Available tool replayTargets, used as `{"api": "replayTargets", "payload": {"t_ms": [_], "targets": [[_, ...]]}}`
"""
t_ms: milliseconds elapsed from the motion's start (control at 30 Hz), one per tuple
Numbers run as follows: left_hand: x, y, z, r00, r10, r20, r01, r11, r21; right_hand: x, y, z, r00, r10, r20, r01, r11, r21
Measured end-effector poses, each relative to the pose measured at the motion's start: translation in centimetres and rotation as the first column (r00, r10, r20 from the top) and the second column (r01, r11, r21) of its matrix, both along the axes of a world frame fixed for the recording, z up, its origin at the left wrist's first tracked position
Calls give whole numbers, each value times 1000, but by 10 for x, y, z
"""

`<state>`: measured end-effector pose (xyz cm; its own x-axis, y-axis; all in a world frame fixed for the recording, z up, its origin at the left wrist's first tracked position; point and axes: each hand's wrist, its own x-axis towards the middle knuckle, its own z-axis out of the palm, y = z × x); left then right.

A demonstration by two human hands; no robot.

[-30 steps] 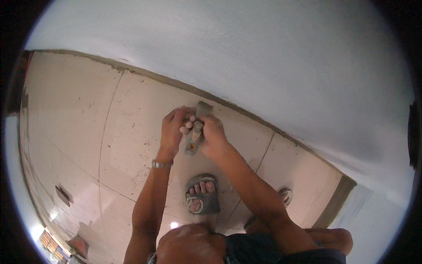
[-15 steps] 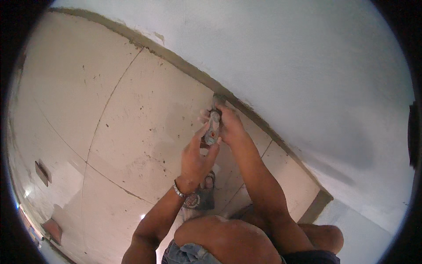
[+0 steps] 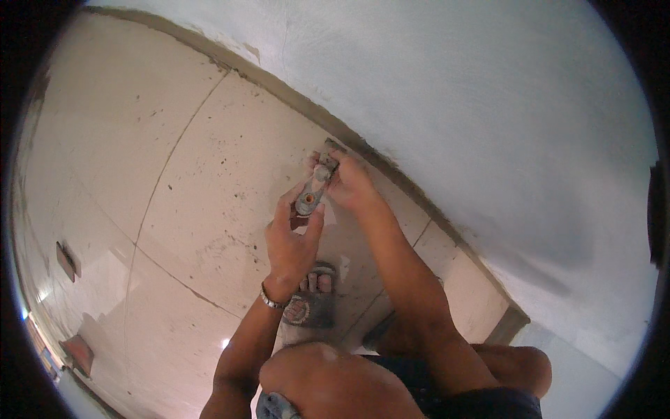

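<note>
**Both Hands on a Small Grey Tool at the Foot of the Wall**

While I crouch over the tiled floor (image 3: 209, 181), my bent knee (image 3: 328, 380) fills the 6 o'clock edge of the view, and just beyond it my sandalled foot (image 3: 313, 297) rests flat on a tile. Farther out, my left hand (image 3: 293, 244), a metal bracelet (image 3: 271, 300) at its wrist, reaches toward 12 o'clock; its grip is narrow, thumb and fingers pinched on the round lower end of a small grey tool (image 3: 313, 190). At about 1 o'clock from that hand, my right hand (image 3: 352, 185) closes its grip on the tool's upper end, fingers curled round it. So the tool lies between my two hands, slanting up toward the wall, its top end right at the floor's edge. Whether it touches the tile I cannot tell. Beyond the hands a rough, dark joint (image 3: 293, 91) runs along the foot of the pale blue-white wall (image 3: 453, 91), from 11 o'clock down toward 4 o'clock.
</note>
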<state>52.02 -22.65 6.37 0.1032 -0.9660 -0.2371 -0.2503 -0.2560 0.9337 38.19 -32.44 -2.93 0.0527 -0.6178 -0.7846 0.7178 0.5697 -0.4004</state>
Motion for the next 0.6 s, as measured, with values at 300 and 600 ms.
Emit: {"api": "replayTargets", "payload": {"t_ms": [300,600], "targets": [[10,7,0,999,1,35,-2,999,32,14,-4,8,998,14,65,-17,998,54],[14,-6,14,996,-25,91,29,999,-43,20,-12,20,999,10,43,-13,998,66]]}}
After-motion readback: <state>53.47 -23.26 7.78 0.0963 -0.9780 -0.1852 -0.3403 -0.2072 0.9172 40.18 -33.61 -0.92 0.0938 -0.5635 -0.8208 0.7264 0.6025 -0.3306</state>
